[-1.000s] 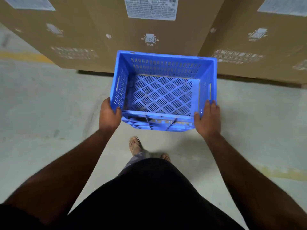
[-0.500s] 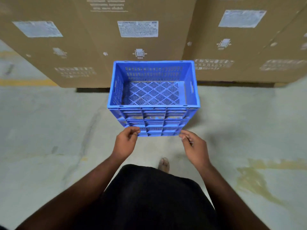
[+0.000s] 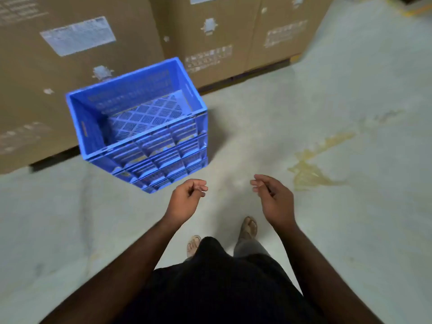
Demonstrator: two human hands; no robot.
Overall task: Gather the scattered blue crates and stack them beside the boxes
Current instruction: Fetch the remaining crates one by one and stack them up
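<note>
A blue slotted plastic crate [image 3: 154, 146] stands upright and empty on the concrete floor, its back close to the big cardboard boxes [image 3: 77, 66]. My left hand [image 3: 187, 199] hovers just off the crate's near right corner, fingers loosely curled, holding nothing. My right hand [image 3: 273, 197] is further right over bare floor, fingers also loosely curled and empty. Neither hand touches the crate.
More cardboard boxes [image 3: 236, 36] line the back wall on dark pallets. A yellowish stain [image 3: 311, 169] marks the floor at right. My sandalled feet [image 3: 249, 228] stand below my hands. Concrete floor stretches to the right and left.
The crate was carried, then set down by the boxes. Both hands have let go and drawn back. The view has swung right, so the crate now sits at left.
</note>
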